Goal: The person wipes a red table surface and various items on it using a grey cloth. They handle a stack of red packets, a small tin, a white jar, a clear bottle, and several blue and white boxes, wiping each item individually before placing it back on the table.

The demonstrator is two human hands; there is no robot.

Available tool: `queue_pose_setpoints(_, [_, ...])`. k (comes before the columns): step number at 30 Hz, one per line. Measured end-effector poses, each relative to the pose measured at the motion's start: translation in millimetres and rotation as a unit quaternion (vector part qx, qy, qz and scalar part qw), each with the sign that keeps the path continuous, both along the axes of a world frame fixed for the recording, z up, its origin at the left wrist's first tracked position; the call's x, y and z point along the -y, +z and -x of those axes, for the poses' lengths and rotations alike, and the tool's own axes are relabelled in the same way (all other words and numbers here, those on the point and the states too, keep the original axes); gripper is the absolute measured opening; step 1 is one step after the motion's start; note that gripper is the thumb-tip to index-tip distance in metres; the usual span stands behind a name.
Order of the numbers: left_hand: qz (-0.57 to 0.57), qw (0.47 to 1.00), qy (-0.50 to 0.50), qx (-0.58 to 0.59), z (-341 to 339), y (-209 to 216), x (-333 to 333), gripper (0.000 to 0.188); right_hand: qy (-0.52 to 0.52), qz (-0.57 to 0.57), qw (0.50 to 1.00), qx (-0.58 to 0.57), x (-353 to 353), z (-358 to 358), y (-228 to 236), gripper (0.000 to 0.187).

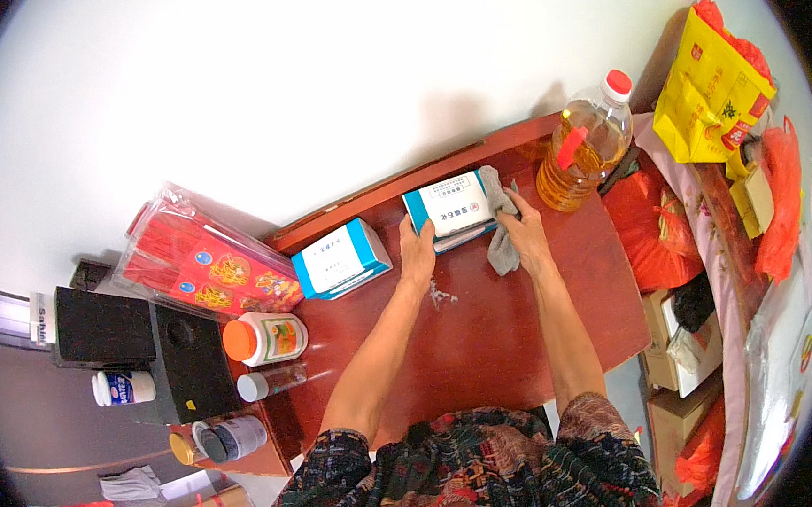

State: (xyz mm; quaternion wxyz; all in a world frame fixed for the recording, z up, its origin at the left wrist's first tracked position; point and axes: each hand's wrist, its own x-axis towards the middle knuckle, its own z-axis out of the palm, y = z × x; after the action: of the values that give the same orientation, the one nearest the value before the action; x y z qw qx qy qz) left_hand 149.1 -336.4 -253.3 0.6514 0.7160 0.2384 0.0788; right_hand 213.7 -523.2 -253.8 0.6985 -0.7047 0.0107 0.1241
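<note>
My left hand grips the left end of a white and blue carton box, with the thumb on its front face. The box is near the back edge of the red-brown table. In my right hand is a bunched grey cloth, which lies against the right end of the box and hangs down below it. A similar white and blue box sits on the table to the left, apart from both hands. Small pale scraps are scattered on the tabletop below my hands.
An oil jug with a red cap stands at the back right. On the left are red packets in clear plastic, an orange-capped bottle, a clear jar and a black speaker-like box. A yellow bag is at the far right.
</note>
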Motion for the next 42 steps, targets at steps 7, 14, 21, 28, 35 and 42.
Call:
queue_pose_setpoints(7, [0.118, 0.987, 0.113, -0.004, 118, -11, 16, 0.043, 0.065, -0.029, 0.997, -0.010, 33, 108, 0, 0.052])
queue_pose_setpoints(14, [0.384, 0.920, 0.060, -0.062, 219, -43, 20, 0.064, 0.024, 0.191, 0.971, 0.139, 53, 167, -54, 0.045])
queue_pose_setpoints(21, [0.357, 0.927, 0.047, -0.102, 239, -56, 40, 0.055, 0.214, 0.362, 0.815, 0.397, -35, 209, -10, 0.037])
queue_pose_setpoints(28, [0.378, 0.924, 0.051, 0.001, 251, -79, 44, 0.067, 0.244, 0.354, 0.760, 0.488, -58, 218, -20, 0.020])
queue_pose_setpoints(35, [0.335, 0.940, 0.060, -0.025, 251, -57, 51, 0.074, 0.024, 0.545, 0.754, 0.366, -32, 158, -38, 0.021])
queue_pose_setpoints(42, [0.351, 0.935, 0.057, -0.011, 251, -71, 51, 0.068, 0.049, 0.494, 0.757, 0.424, -42, 230, -33, 0.033])
